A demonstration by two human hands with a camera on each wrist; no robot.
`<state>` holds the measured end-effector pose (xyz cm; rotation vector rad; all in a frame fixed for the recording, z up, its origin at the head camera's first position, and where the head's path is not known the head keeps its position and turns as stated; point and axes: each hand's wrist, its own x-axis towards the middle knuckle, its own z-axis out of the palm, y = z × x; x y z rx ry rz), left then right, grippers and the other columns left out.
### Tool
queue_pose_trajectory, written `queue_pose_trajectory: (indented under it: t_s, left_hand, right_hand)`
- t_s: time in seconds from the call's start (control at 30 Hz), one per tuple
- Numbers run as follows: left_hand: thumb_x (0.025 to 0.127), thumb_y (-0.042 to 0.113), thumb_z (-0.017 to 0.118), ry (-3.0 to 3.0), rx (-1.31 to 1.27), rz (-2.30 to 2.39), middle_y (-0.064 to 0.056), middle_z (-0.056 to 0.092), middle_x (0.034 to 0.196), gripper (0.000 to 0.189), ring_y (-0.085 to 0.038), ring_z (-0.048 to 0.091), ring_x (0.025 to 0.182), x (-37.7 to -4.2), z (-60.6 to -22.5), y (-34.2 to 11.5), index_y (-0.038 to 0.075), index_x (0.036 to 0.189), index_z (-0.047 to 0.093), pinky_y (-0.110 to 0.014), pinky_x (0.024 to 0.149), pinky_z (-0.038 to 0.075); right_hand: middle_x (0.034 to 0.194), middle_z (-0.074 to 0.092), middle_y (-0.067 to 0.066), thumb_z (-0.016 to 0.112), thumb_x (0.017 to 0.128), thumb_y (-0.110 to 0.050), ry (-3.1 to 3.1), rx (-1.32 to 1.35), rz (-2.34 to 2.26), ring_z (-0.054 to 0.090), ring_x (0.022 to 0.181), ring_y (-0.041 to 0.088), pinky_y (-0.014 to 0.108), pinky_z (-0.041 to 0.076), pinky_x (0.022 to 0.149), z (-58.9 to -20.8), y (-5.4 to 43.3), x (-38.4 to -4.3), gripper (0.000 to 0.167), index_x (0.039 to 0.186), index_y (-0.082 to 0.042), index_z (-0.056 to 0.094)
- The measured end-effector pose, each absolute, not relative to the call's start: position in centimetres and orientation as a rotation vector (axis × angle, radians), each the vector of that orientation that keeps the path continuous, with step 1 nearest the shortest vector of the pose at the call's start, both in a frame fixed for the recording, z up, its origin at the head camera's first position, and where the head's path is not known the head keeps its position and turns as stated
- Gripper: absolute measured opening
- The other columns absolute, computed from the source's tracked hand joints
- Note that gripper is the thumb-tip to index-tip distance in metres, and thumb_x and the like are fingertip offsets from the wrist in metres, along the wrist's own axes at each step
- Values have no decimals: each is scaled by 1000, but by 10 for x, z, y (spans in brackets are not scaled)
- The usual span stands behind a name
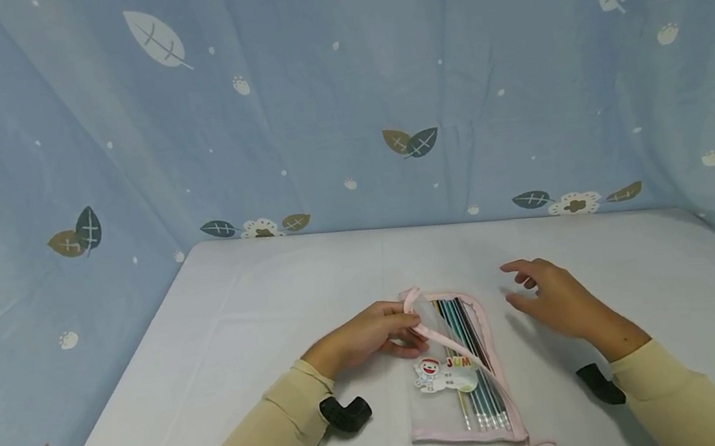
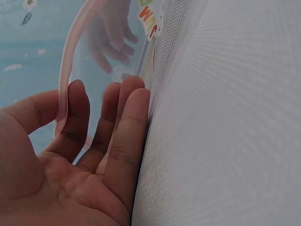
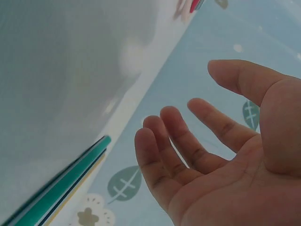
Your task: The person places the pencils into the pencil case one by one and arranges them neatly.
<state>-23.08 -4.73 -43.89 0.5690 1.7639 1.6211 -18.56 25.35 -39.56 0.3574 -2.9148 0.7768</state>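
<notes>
Pink-trimmed mesh pouch (image 1: pixel 436 419) on the white counter (image 1: pixel 270 293), upper side lifted.
Left hand (image 1: pixel 378 330) pinches the pink edge (image 2: pixel 68 56); right hand (image 1: pixel 551 301) hovers apart, fingers (image 3: pixel 182 135) loosely bent, holding nothing. Best lift gently, so the pouch gapes without pencils (image 1: pixel 464 327) sliding.

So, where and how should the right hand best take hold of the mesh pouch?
Probably by the pink border on the right side of the mesh pouch, coming from the right: that border faces the right hand, whose fingers are apart and hold nothing, while the left hand pinches the lifted zip edge opposite.
</notes>
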Motion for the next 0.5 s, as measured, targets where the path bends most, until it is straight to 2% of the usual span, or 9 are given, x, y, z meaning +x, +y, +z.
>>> queue_pose_trajectory:
  t_s: [0.27,0.5]
  left_hand:
    - [104,17,50,1765,564,1613,-9,69,96,21,-16,70,91,-230,-439,-48,-1,102,61,-35,88,61]
    - [103,17,50,1765,565,1619,-9,69,95,21,-16,70,91,-230,-439,-47,0,101,61,-34,87,61]
  right_hand:
    - [110,62,24,69,93,-14,-2920,317,712,59,97,33,44,54,75,-401,265,-191,50,138,2,53]
    - [116,60,27,68,94,-15,-2925,302,709,60,104,40,53,55,80,-402,273,-192,51,139,3,51]
